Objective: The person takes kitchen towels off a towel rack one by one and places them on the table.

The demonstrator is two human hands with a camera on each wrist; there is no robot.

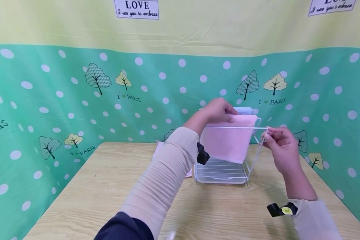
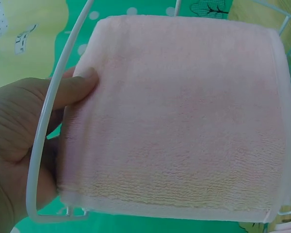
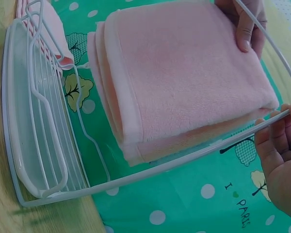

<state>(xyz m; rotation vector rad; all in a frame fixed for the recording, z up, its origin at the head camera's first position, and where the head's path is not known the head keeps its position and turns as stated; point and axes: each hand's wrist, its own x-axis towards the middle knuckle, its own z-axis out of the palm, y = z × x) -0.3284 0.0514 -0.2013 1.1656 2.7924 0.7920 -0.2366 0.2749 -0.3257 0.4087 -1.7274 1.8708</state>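
At the far side of the counter [image 1: 123, 186], right of its middle: one white wire rack [image 1: 240, 128], upright, with a shallow tray [image 1: 220, 182] under its lower wires.

Item: pink towel [image 1: 225, 143], folded, within the rack's upper frame, behind the front top rail and above the tray. Whether it rests on a rail cannot be told.

Item: left hand [image 1: 217, 111], grip clamped on the towel's upper edge.

Item: right hand [image 1: 283, 148], grip pinched on the rack's upper right front corner.

By view. Head: a light blue towel [image 1: 243, 111], its top edge showing just behind the pink one. Left wrist: the left thumb [image 2: 80, 87] flat on the towel's face, fingers behind the fabric; rounded rack wire passing in front of the hand; ribbed pile and pale hem. Right wrist: the towel's side, several stacked layers with pale borders; also a second pink cloth [image 3: 48, 29] beyond the tray end, which the head view mostly hides behind the left sleeve [image 1: 165, 166].

Surface: pale wood-grain, matt, with soft shadows before the rack.

Room: a curtain [image 1: 156, 83] behind and at both sides; green lower band with pale dots, printed trees and "I PARIS" lettering; yellow upper band bearing "LOVE" labels [image 1: 137, 9].

Worn: black devices [image 1: 202, 155] at both wrists.
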